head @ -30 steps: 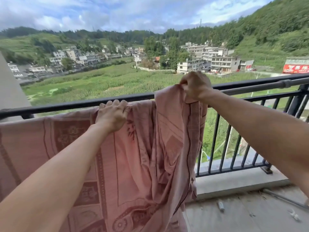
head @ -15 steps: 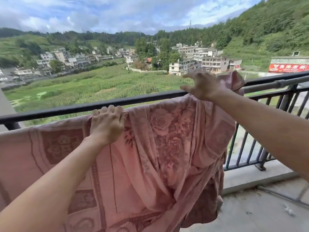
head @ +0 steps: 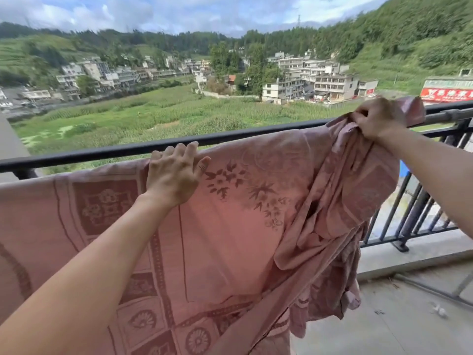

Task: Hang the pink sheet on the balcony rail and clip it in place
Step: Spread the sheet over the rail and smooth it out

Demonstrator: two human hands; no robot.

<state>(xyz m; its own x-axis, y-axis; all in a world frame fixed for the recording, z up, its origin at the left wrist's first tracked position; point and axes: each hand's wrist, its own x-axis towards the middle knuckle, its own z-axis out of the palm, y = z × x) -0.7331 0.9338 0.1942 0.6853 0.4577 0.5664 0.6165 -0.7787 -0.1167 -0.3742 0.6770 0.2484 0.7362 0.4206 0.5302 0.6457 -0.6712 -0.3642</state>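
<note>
The pink sheet (head: 238, 226), patterned with darker flowers and squares, drapes over the black balcony rail (head: 102, 152) and hangs down on my side. My left hand (head: 176, 175) lies flat on the sheet at the rail, fingers spread over the top edge. My right hand (head: 376, 119) grips a bunched corner of the sheet, held up at rail height on the right. Below that hand the cloth hangs in loose folds. No clip is in view.
The rail continues right with vertical bars (head: 419, 211) and a second grey pole (head: 450, 115) along its top. A concrete kerb (head: 414, 257) and the balcony floor (head: 399, 319) lie at lower right, with small bits of litter. Fields and buildings lie far beyond.
My right hand has pulled the bunched end of the sheet further right along the rail, spreading the cloth wider. My left hand has flattened onto the sheet at the rail.
</note>
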